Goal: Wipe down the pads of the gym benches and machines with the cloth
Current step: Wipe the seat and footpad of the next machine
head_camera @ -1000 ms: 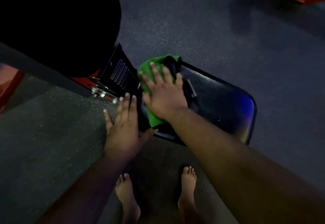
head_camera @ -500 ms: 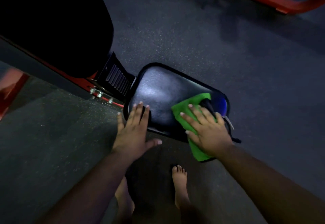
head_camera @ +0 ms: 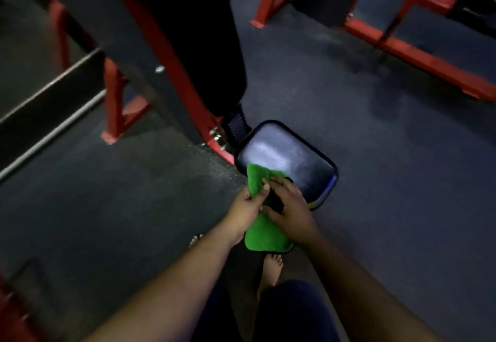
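Dim gym room, dark speckled rubber floor (head_camera: 375, 180). Red steel machine frame (head_camera: 171, 54) runs from upper left down to centre of frame, more red frames (head_camera: 418, 51) at upper right. A tall black back pad (head_camera: 198, 32) stands against the frame at top centre. Below it, centre frame, the black glossy seat pad (head_camera: 290, 159) with a pale sheen on its top.

Green cloth (head_camera: 264, 234) sits at the near edge of the seat pad, its upper corner lying on the pad, its lower part hanging off toward bottom centre. Left hand (head_camera: 248, 207) pinches the cloth's left side, grip closed on it. Right hand (head_camera: 290, 210) has its fingers curled on the cloth's right side, also clamped on it. Hands touch each other over the cloth. A dark patch shows between them, cannot tell what it is.

Bare foot (head_camera: 272, 266) on the floor just below the cloth.
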Demonstrator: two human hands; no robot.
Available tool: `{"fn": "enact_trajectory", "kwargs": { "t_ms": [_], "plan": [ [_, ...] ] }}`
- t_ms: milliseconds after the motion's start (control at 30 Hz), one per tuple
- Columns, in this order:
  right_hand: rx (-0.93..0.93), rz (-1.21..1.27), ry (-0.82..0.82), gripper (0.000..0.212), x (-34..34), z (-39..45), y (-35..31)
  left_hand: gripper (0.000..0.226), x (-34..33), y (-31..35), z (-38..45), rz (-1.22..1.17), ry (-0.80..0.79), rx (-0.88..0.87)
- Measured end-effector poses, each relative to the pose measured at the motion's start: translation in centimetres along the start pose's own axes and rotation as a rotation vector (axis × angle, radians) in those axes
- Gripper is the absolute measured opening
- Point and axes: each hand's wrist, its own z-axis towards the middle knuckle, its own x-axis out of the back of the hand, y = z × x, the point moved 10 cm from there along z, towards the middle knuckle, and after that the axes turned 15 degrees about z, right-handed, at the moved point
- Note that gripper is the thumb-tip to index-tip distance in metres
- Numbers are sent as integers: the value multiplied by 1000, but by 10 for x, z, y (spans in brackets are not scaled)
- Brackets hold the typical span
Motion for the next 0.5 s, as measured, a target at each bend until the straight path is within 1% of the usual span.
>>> {"fn": "enact_trajectory", "kwargs": {
  "t_ms": [100,167,200,267,300,333,400,500],
  "plan": [
    [95,85,4,65,-1,-16,-47,19,46,-1,-58,-66,148,17],
    [83,49,24,69,-5,-23,-67,19,72,-1,-98,-111,205,7],
    [63,67,2,71,-10,-25,-79,20,83,3,-114,-128,220,-15],
    [-11,258,-131,70,-38,-35,-108,20,107,3,-153,-187,264,-54],
    [-52,371,-221,66,-58,-41,-122,21,119,0,-174,-224,284,-68],
    [-98,466,-270,59,-70,-44,-129,22,125,1,-188,-252,285,-81],
    [-115,584,-331,46,-94,-51,-150,22,141,-8,-220,-299,330,-89],
    [-168,729,-428,32,-148,-82,-186,21,182,-42,-281,-339,480,-90]
  ]
}}
